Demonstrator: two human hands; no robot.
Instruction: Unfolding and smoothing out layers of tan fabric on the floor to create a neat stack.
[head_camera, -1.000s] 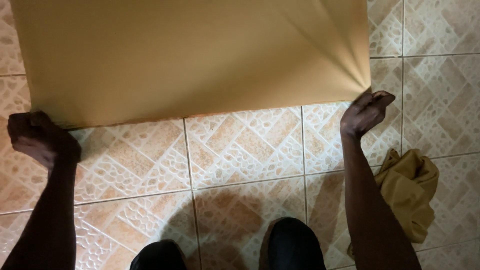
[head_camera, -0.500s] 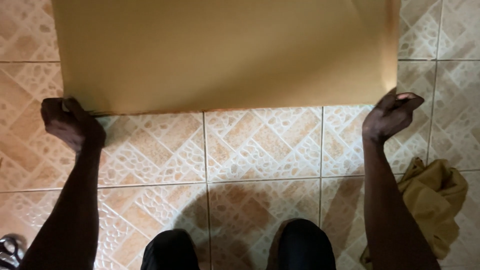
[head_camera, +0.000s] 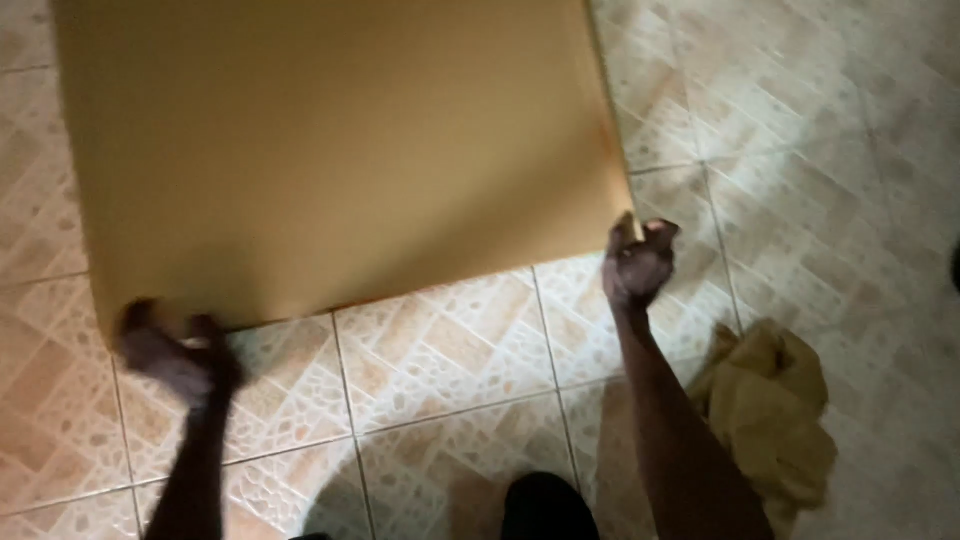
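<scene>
On the left, the person's left hand (head_camera: 175, 355) is down by the near left corner of a big, flat, tan-brown sheet of paper or thin card (head_camera: 330, 150). This hand is blurry. The fingers curl up toward the edge of the sheet and seem to touch it, but I cannot tell if the grip is closed on the corner or let go.

The big tan sheet fills the top and middle of the view. It lies spread over the floor of cream and orange patterned tiles (head_camera: 440, 350). Its near edge runs across from one hand to the other, and its far end goes out of the picture. The sheet looks smooth with no folds showing. I think it is light and a bit floppy, so it would bend or sag if someone took it by one corner only. It could crease or tear if it is pulled hard. The two near corners look like the best places to take hold, one for each hand, so it stays flat.

To the right, the right hand (head_camera: 638, 262) is at the near right corner of the sheet. The thumb and fingers look pinched on that corner, so this grip seems closed on the sheet.

Further right, a crumpled mustard-yellow cloth (head_camera: 770, 410) lies on the tiles, just beside the right arm and apart from the sheet.
</scene>
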